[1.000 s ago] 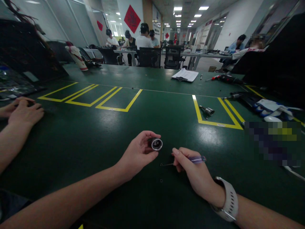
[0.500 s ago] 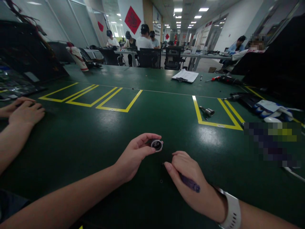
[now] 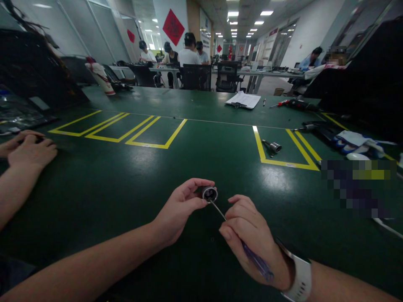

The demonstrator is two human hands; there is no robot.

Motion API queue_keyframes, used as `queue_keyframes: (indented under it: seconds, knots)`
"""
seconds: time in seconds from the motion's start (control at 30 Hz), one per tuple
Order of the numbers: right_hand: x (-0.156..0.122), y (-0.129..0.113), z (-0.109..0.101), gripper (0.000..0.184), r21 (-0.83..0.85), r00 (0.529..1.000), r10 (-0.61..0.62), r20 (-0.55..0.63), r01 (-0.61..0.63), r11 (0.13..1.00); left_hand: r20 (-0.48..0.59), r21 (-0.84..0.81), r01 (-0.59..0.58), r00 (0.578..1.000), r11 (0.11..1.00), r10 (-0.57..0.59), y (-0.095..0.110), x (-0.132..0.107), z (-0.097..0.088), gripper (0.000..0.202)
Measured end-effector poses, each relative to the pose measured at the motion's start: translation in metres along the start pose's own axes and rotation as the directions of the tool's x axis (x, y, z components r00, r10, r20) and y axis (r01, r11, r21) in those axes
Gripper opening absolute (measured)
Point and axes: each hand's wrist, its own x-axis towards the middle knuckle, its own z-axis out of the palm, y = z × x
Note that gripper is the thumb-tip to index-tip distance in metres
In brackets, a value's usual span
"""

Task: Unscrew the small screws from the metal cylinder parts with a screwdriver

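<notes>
Between the thumb and fingers of my left hand (image 3: 181,207) is a short round metal cylinder (image 3: 210,193), its open end turned toward me and dark inside. My right hand (image 3: 252,235) is wrapped round the purple, see-through handle of a screwdriver (image 3: 258,262). The thin shaft runs up and left from my fist, and its tip reaches the lower rim of the cylinder's opening. Whether the tip touches a screw inside is too small to tell. A tiny ring-like part (image 3: 212,239) lies on the green table (image 3: 141,184) below my hands.
Yellow tape (image 3: 147,144) marks boxes on the table. Metal parts (image 3: 273,146) lie in the right box. Farther off are a clipboard with paper (image 3: 243,100), a power tool (image 3: 296,103) and gloves (image 3: 354,142). Another person's hands (image 3: 31,149) rest at the left edge.
My right hand has turned, so the screwdriver's shaft now points up to the cylinder's opening. The cylinder in my left hand has tilted a little more toward me.
</notes>
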Motion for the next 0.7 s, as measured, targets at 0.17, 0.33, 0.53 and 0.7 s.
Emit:
queue_keyframes:
  seconds: [0.17,0.33,0.53,0.7]
  knots:
    - [0.0,0.001,0.003,0.016,-0.034,0.999,-0.014,0.029,0.015,0.999,0.026,0.014,-0.023,0.999,1.0,0.023,-0.003,-0.001,0.002,0.03]
    - [0.002,0.001,0.003,0.018,-0.082,0.998,-0.032,0.061,0.037,0.996,0.008,0.04,-0.033,0.999,0.999,0.033,-0.005,0.0,0.005,0.027]
    - [0.002,0.0,0.004,0.019,-0.114,0.997,-0.039,0.074,0.048,0.992,-0.039,0.096,-0.071,0.996,0.993,0.075,-0.003,0.001,0.011,0.018]
    - [0.004,-0.001,0.003,0.019,-0.108,0.996,-0.039,0.08,0.047,0.993,-0.059,0.124,-0.099,0.992,0.987,0.107,-0.003,0.002,0.013,0.014]
